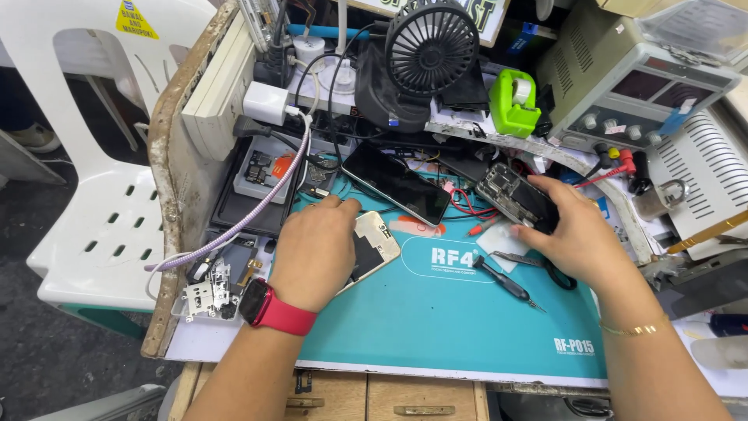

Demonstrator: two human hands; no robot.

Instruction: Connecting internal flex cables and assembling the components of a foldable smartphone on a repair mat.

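At centre frame the left hand (315, 249) lies flat, fingers spread, pressing an opened phone housing (372, 248) onto the teal mat (436, 312). Right of centre, the right hand (576, 230) grips an exposed phone body (514, 195), fingers curled around it, above a screwdriver (506, 282).

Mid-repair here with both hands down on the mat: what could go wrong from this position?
1. The right hand grips the opened phone with its internals bare; a slip might damage them.
2. The detached screen lies face-up between the hands beside red test leads; a knock could scratch it.
3. The left hand rests on the gold phone back, near the braided cable; snagging it may drag nearby parts.
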